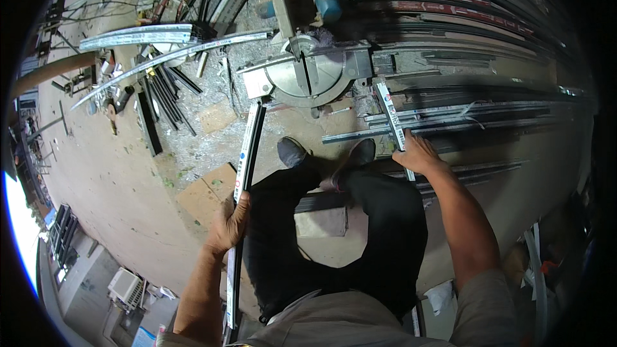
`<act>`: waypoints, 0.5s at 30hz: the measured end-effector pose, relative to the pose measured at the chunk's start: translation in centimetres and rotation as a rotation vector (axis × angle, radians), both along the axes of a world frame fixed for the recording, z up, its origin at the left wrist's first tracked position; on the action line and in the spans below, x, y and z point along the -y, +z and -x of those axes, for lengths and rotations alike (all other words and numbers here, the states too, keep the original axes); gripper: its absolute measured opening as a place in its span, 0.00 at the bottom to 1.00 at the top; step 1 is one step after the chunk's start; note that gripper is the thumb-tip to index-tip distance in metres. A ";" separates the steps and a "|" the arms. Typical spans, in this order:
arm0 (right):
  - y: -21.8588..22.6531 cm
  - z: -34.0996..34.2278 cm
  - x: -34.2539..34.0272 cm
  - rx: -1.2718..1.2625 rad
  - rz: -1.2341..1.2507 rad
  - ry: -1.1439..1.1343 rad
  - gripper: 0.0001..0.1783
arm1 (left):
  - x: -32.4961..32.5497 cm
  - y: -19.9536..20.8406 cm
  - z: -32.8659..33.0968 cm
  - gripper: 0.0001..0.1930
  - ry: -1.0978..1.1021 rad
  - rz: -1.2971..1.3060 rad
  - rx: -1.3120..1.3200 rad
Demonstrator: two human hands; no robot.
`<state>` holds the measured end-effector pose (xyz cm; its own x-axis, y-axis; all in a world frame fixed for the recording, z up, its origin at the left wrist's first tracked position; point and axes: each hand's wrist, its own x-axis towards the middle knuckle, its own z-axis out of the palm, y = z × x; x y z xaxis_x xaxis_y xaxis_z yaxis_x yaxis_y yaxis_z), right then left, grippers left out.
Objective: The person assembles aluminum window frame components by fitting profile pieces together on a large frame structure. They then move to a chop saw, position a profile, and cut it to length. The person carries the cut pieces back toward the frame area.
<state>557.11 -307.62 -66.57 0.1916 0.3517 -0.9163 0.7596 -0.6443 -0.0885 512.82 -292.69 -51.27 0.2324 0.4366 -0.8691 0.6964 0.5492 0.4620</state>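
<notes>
Gripping long profile (245, 160) near middle, left hand (228, 223) has thumb on printed face; profile reaches ahead of and behind hand. Right hand (419, 154) closed around second profile (389, 108), jutting forward from fingers. Best handling, judging from here: firm hold near balance point, front tips guided clear of obstacles. Right of right hand, profile strips (508, 109) lying lengthwise; farther ahead, between hands, mitre saw (305, 80).

Metal, cloth and card, mostly matt
Saw base (289, 77): smooth, dull metal; left strip (245, 154) and right strip (391, 112): smooth, faintly glossy; trousers (276, 238) and shirt (347, 315): matt cloth; cardboard (205, 198): matt, paper-like.
</notes>
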 end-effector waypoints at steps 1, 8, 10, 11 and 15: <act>-2.4 -0.1 -0.5 0.001 0.007 0.002 0.47 | -0.4 -1.6 -0.2 0.28 -0.009 -0.006 0.004; -16.1 -0.4 -3.8 -0.040 0.001 0.033 0.40 | -1.7 -11.1 -1.9 0.28 -0.011 0.021 -0.050; -18.8 -0.2 -4.1 -0.009 -0.040 0.046 0.39 | -2.2 -13.2 -2.5 0.29 -0.015 0.010 -0.068; -20.0 -0.1 -4.3 0.005 -0.065 0.050 0.38 | -2.4 -14.0 -2.8 0.29 -0.021 0.012 -0.052; -24.0 -0.4 -3.7 -0.028 -0.094 0.101 0.39 | -2.8 -16.4 -3.7 0.29 -0.022 0.003 -0.004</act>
